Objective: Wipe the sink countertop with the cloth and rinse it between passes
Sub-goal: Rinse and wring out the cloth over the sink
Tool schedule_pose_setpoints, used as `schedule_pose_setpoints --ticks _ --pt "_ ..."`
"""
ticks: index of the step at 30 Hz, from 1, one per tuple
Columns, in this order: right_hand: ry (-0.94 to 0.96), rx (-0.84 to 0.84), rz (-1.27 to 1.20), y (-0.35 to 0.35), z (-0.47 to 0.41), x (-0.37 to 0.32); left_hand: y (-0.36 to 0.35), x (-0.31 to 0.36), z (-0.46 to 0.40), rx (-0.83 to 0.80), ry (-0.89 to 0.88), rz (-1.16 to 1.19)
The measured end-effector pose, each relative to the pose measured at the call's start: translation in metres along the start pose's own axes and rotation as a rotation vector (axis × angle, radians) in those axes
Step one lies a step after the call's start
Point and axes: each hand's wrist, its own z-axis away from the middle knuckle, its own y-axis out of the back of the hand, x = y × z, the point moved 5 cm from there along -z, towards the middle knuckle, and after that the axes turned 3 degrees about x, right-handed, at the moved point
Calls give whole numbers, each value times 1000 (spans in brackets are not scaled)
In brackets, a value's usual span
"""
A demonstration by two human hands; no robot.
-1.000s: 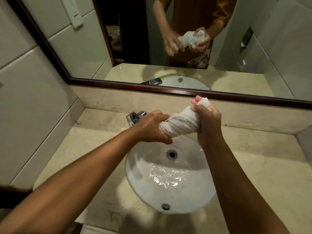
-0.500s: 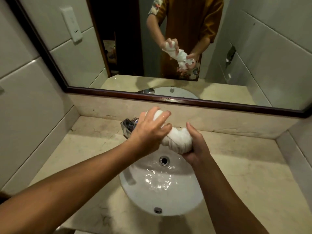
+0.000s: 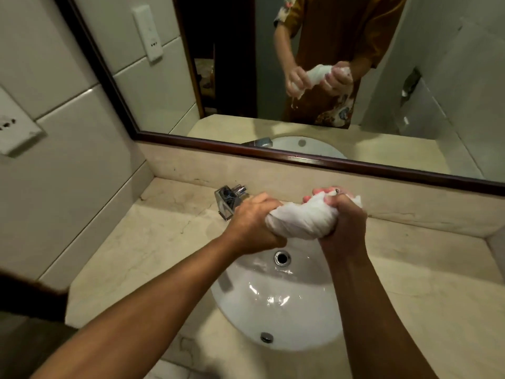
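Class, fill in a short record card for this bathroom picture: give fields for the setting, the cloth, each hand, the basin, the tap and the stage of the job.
setting: beige stone countertop below a dark-framed mirror
cloth: white cloth, twisted into a roll, held above the basin
left hand: left hand grips the cloth's left end
right hand: right hand grips the cloth's right end
basin: white basin, wet, drain visible
tap: chrome tap, no stream visible
stage: wringing the cloth; no wiping underway
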Motion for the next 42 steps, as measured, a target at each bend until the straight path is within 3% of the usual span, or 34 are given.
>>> schedule_pose_setpoints --ticks 3,7,11,13,18,23,26,30,34,36,39,41,42 --pt "25 -106 24 -26 -1 -12 -3 -6 2 -28 150 309" --pt "3 -160 27 -57 -16 -14 -19 -14 3 -137 483 984" --pt "-39 -166 19 -67 -27 1 -52 -9 10 -250 558 1435" --pt "-61 -138 20 -61 -31 11 -64 -11 14 -316 591 1532" --pt "-172 53 60 -27 -50 36 -88 -37 13 -293 750 1432" --pt "-285 280 169 9 -50 37 -79 -53 22 -330 638 1055" --pt "-263 263 328 9 -47 24 -62 -58 22 -422 622 1033" --pt "-189 196 618 -12 -43 11 -45 -43 13 -458 503 749" --pt "-14 241 904 -37 -31 -4 -42 -18 18 -309 542 846" --pt "85 258 1002 -50 -24 -11 -38 -14 24 -145 560 787" --pt "-95 82 744 -60 -21 -9 -24 -13 33 59 582 772" --pt "-242 -30 528 -52 -12 -8 -13 -13 39 169 572 920" --pt "-304 -79 532 -45 -3 -5 -4 -7 40 214 575 994"
